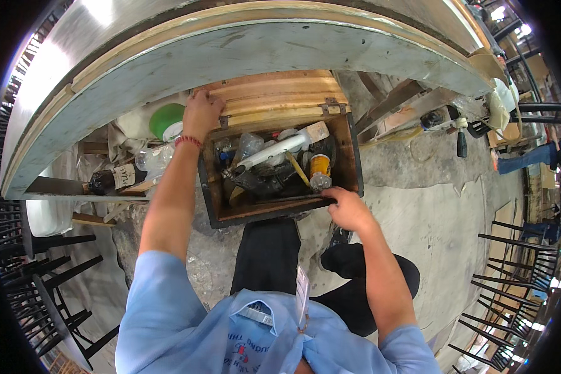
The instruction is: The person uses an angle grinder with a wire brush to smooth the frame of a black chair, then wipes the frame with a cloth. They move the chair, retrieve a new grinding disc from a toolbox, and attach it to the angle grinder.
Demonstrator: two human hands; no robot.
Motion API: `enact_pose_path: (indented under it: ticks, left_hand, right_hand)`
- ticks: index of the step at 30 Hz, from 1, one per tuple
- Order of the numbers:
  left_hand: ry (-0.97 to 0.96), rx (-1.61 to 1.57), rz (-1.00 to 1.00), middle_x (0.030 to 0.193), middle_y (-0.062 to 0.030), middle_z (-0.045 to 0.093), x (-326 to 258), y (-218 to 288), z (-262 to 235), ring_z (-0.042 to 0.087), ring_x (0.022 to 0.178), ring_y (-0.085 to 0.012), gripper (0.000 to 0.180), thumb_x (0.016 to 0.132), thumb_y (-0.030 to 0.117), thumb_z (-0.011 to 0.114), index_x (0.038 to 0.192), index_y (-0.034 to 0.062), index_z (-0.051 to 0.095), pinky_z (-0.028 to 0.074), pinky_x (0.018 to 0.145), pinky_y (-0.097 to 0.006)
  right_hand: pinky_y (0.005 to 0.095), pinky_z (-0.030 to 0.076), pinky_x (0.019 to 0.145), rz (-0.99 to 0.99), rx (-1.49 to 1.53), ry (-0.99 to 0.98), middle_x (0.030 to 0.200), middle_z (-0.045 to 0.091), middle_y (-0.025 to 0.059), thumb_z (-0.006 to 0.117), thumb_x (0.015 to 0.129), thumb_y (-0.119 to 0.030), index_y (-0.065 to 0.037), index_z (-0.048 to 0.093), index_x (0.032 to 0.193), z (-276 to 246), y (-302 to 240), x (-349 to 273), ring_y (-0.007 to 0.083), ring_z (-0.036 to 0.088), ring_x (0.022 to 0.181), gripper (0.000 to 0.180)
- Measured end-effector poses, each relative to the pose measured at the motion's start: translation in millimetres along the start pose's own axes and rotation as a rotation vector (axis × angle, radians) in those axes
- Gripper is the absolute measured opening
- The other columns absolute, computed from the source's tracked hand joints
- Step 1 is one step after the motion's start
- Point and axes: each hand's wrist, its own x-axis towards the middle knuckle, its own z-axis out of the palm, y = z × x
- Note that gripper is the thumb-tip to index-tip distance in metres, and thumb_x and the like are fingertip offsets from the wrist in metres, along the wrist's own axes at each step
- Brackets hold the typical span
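A wooden toolbox (209, 199) with dark outer edges stands in front of me, its hinged lid (277, 93) raised and leaning back. My left hand (204, 115) has its fingers curled over the lid's left edge. At the box's front right corner, my right hand (350, 210) grips the front rim. Inside lie a long white bar-like piece (274, 153) with a pale block at its end and a clear-bottomed container with an orange label (320, 167). A thin yellow stick (298, 169) rests beside them, over a dark tool (262, 181). Deeper contents are hidden.
A grey-edged workbench (280, 47) overhangs the lid. On the left are a dark bottle (113, 179), clear plastic bottles (154, 159) and a green round thing (166, 120). A dark-handled tool (461, 138) hangs at the right. Black metal frames (517, 274) stand on both sides.
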Motion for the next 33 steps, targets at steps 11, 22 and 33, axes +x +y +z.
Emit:
enact_pose_path:
  ticks: [11,22,33]
  left_hand:
    - [0.195,0.014,-0.002,0.127,-0.0303,0.051,-38,13,-15,0.058,0.107,-0.0432,0.054,0.084,0.041,0.064,0.118,-0.0006,0.062,0.049,0.09,-0.047]
    - [0.18,-0.013,-0.028,0.129,-0.0301,0.051,-41,3,-10,0.056,0.112,-0.0431,0.051,0.085,0.042,0.063,0.116,0.0021,0.063,0.047,0.093,-0.047]
    - [0.226,-0.043,0.034,0.127,-0.0311,0.052,-44,1,-14,0.056,0.111,-0.0435,0.051,0.084,0.042,0.064,0.112,-0.0005,0.064,0.047,0.093,-0.047]
  right_hand:
    - [0.0446,0.047,0.092,0.378,-0.191,0.168,0.113,0.064,0.0222,0.054,0.091,-0.033,-0.004,0.067,0.112,-7,-25,106,0.0387,0.06,0.108,0.038]
    - [0.0277,0.052,0.065,-0.03,1.161,0.625,0.087,0.065,0.0043,0.062,0.089,-0.005,0.0,0.065,0.103,-16,21,0,0.0134,0.062,0.071,0.016]
    - [0.0289,0.054,0.061,-0.025,1.259,0.606,0.088,0.063,0.0076,0.06,0.085,0.0,-0.001,0.049,0.118,-14,1,7,0.015,0.062,0.068,0.035]
